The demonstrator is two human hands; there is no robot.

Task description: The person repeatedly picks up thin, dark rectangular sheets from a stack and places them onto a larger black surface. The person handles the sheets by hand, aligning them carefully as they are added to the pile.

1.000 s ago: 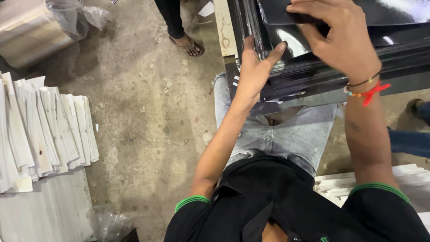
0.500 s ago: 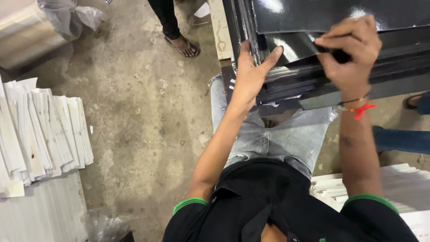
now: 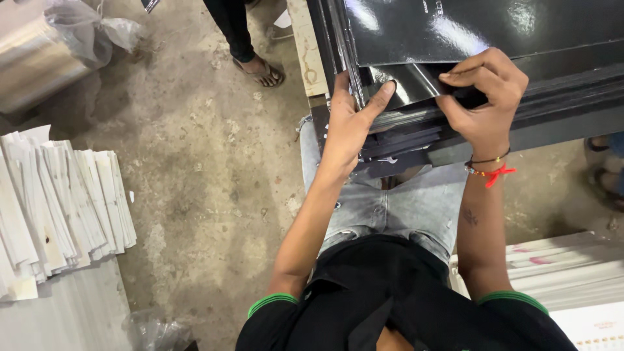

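Up top, both hands gripping: left hand (image 3: 351,123) clasping the glossy black sheet stack's (image 3: 481,32) edge, right hand (image 3: 484,97) pinching one sheet.

The black sheets (image 3: 455,32) under my hands are glossy and smooth, mirroring the light. At nine o'clock, the white paper strips (image 3: 58,201) look matt. The concrete floor (image 3: 208,162) is rough and stained. My jeans (image 3: 390,208) are faded cloth.
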